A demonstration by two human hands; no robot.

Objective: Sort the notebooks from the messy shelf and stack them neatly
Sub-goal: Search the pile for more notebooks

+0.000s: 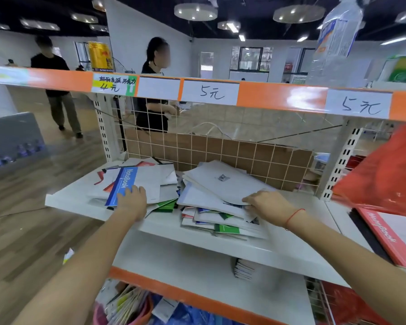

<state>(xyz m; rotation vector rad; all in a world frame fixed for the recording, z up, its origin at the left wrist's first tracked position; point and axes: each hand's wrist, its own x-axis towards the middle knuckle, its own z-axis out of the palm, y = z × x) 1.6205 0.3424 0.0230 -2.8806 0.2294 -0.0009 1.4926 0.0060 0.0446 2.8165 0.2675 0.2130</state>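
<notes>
Two bare arms reach into a white shop shelf (80, 200) strewn with notebooks. The left hand (132, 201) lies on a blue-spined notebook (122, 185) atop the loose left-hand pile (148, 181), its fingers curled over the notebook's near end; whether it actually grips cannot be told. The right hand (266, 202), a red string (293, 215) round its wrist, pinches the near edge of a white notebook (223, 181) that lies tilted on top of the right-hand heap (218, 219) of green, blue and white covers. The two piles sit side by side, nearly touching, in front of a wire grid (220, 146) backed with cardboard. Handwritten price tags (210, 92) line the orange rail (281, 96) above. A red notebook (384, 233) lies on the next shelf to the right, and a small stack (244, 269) sits on the lower shelf. Two people stand beyond the rack.
</notes>
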